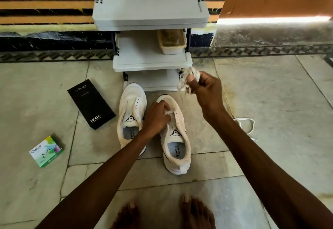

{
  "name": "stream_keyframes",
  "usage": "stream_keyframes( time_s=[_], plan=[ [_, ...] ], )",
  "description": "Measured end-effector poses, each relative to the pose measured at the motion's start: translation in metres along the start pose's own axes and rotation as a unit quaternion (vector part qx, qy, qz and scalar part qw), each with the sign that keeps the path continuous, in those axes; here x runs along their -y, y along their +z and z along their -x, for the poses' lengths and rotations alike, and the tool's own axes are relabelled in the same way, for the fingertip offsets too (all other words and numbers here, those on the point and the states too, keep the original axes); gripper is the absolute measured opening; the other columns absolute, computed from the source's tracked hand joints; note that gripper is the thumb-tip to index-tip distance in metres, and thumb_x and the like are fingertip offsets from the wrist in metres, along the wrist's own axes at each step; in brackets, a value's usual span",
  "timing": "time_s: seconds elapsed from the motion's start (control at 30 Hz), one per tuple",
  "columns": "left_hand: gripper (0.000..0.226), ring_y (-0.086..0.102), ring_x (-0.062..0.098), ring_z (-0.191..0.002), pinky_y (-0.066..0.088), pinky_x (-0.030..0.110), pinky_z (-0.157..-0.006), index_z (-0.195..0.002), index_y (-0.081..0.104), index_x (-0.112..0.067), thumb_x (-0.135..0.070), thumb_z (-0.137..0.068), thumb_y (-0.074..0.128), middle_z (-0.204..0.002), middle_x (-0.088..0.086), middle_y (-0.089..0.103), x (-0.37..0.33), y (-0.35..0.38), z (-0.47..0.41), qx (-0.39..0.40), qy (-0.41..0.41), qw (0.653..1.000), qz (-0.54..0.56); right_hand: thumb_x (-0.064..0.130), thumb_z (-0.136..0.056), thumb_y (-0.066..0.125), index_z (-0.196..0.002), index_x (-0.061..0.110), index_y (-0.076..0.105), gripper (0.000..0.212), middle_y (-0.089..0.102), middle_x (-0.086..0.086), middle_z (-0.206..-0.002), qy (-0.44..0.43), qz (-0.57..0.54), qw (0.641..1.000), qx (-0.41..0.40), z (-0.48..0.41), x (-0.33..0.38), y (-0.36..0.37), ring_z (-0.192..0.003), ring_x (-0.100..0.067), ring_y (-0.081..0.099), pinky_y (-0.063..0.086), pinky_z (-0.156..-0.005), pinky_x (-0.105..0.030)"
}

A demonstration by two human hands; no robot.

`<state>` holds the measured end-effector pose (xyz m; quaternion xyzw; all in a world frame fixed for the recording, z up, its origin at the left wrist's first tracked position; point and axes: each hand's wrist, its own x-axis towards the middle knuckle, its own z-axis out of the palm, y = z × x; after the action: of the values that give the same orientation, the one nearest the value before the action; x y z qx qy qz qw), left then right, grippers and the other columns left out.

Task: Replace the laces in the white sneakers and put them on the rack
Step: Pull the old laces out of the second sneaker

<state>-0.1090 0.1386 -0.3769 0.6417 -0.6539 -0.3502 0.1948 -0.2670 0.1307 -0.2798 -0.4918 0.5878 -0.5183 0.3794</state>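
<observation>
Tiled floor: sneaker gripped by curled left hand; bunched lace pinched in right hand, best untangled first.

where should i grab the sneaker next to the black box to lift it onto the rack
Grip the sneaker by its heel rim, from above on the near side. Its opening faces up, heel toward you and toe toward the rack, so the rim is open to hook. With no lace in it, the tongue is a loose hold.
</observation>
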Motion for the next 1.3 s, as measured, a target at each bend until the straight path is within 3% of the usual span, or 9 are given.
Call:
stream_keyframes(
  time_s=[0.1, 0.4, 0.47, 0.57, 0.83, 0.97, 1.13, 1.2, 1.3],
  plan=[
    [0.024, 0.053, 0.018, -0.084, 0.046, 0.033, -0.080, -0.098, 0.061, -0.019, -0.007, -0.078, 0.066, -0.093, -0.002, 0.049, -0.001, 0.000, 0.001, -0.003, -0.001, 1.000, 0.001, 0.023, -0.092, 0.066, -0.091, 0.003, 0.070, 0.020, 0.065, -0.014, -0.071, -0.025, -0.041, 0.998, -0.036, -0.011, 0.022, -0.009, -0.061, -0.013, 0.053, 0.048, -0.058, -0.030],
    [0.020, 0.054, 0.011, -0.082, 0.040, 0.024, -0.073, -0.092, 0.063, -0.021, -0.005, -0.081, 0.061, -0.086, -0.010, 0.051, -0.005, -0.008, 0.002, 0.005, -0.009, 0.999, 0.045, 0.032, -0.088, 0.071, -0.074, 0.005, 0.068, 0.031, 0.069, -0.007, -0.064, 0.013, 0.192, 0.981, 0.010, 0.002, -0.006, -0.025, -0.058, -0.020, 0.062, 0.053, -0.066, -0.041],
    [0.020, 0.058, 0.011, -0.084, 0.046, 0.027, -0.076, -0.092, 0.064, -0.020, -0.004, -0.082, 0.059, -0.091, -0.008, 0.059, -0.012, -0.008, 0.002, -0.007, 0.013, 0.998, 0.057, 0.036, -0.088, 0.070, -0.070, 0.005, 0.063, 0.036, 0.065, -0.010, -0.063, 0.010, 0.232, 0.972, 0.024, 0.008, -0.010, -0.035, -0.057, -0.024, 0.058, 0.048, -0.061, -0.034],
    [0.018, 0.059, 0.009, -0.083, 0.048, 0.026, -0.077, -0.096, 0.064, -0.017, -0.004, -0.085, 0.057, -0.094, -0.005, 0.065, -0.032, -0.007, 0.004, -0.002, 0.049, 0.996, 0.075, 0.035, -0.088, 0.070, -0.061, 0.018, 0.054, 0.035, 0.052, 0.006, -0.054, -0.002, 0.273, 0.961, 0.049, 0.020, -0.008, -0.057, -0.050, -0.006, 0.043, 0.031, -0.051, -0.015],
    [0.014, 0.062, 0.011, -0.080, 0.047, 0.023, -0.074, -0.095, 0.065, -0.022, -0.012, -0.087, 0.060, -0.093, -0.003, 0.069, -0.084, 0.021, 0.017, 0.121, 0.094, 0.983, 0.103, 0.034, -0.088, 0.068, -0.060, 0.008, 0.049, 0.042, 0.048, -0.006, -0.058, 0.123, 0.468, 0.870, 0.096, 0.036, -0.001, -0.145, -0.056, -0.018, 0.044, 0.027, -0.052, -0.029],
    [0.014, 0.060, -0.002, -0.074, 0.041, 0.004, -0.066, -0.097, 0.067, -0.023, -0.014, -0.089, 0.061, -0.091, -0.007, 0.070, -0.093, 0.034, 0.027, 0.155, 0.122, 0.975, 0.097, 0.031, -0.088, 0.066, -0.087, 0.003, 0.067, 0.028, 0.067, -0.014, -0.087, 0.167, 0.547, 0.817, 0.075, 0.033, -0.023, -0.157, -0.084, -0.032, 0.062, 0.042, -0.064, -0.030],
    [0.015, 0.058, -0.007, -0.071, 0.039, 0.002, -0.064, -0.098, 0.067, -0.023, -0.013, -0.090, 0.060, -0.087, -0.010, 0.068, -0.089, 0.032, 0.029, 0.165, 0.122, 0.975, 0.086, 0.022, -0.091, 0.055, -0.121, 0.015, 0.061, 0.032, 0.062, -0.011, -0.119, 0.225, 0.590, 0.754, 0.179, 0.029, -0.048, -0.156, -0.103, -0.029, 0.061, 0.048, -0.077, -0.030],
    [0.015, 0.059, -0.004, -0.073, 0.040, 0.004, -0.065, -0.098, 0.068, -0.024, -0.013, -0.090, 0.060, -0.088, -0.010, 0.068, -0.083, 0.028, 0.029, 0.154, 0.114, 0.978, 0.082, 0.020, -0.091, 0.053, -0.124, 0.019, 0.059, 0.034, 0.060, -0.010, -0.121, 0.215, 0.587, 0.759, 0.182, 0.029, -0.049, -0.153, -0.104, -0.030, 0.061, 0.050, -0.081, -0.032],
    [0.014, 0.059, -0.007, -0.071, 0.042, 0.008, -0.068, -0.094, 0.068, -0.026, -0.014, -0.091, 0.060, -0.086, -0.012, 0.068, -0.077, 0.019, 0.028, 0.125, 0.100, 0.983, 0.085, 0.032, -0.094, 0.058, -0.119, 0.021, 0.062, 0.028, 0.064, -0.006, -0.119, 0.159, 0.519, 0.828, 0.143, 0.033, -0.039, -0.141, -0.102, -0.027, 0.063, 0.050, -0.086, -0.033]
  ],
)
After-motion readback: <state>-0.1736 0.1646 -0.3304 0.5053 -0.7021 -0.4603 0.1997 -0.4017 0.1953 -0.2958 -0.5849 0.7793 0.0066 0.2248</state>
